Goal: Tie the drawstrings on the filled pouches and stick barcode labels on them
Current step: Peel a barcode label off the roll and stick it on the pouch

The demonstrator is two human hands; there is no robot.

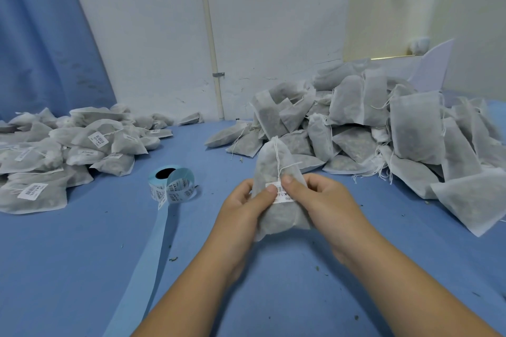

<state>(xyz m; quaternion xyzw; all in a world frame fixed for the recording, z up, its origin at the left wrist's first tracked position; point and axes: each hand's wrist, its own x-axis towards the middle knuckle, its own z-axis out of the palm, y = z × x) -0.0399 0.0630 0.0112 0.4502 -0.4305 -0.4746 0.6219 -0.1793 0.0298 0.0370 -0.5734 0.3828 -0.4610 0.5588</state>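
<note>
I hold one filled white pouch (275, 164) upright above the blue table, its neck drawn shut with the drawstring hanging down its front. My left hand (243, 204) grips its left side and my right hand (320, 197) grips its right side. Both thumbs press on a white barcode label (282, 195) on the pouch's front. A roll of barcode labels (172, 185) lies on the table to the left of my hands, with its blue backing strip (149, 257) trailing toward me.
A heap of pouches with loose drawstrings (383, 128) fills the right and back of the blue table (82, 268). A pile of pouches with labels on them (54, 156) lies at the left. White wall and a pipe (210, 41) stand behind; blue curtain at far left.
</note>
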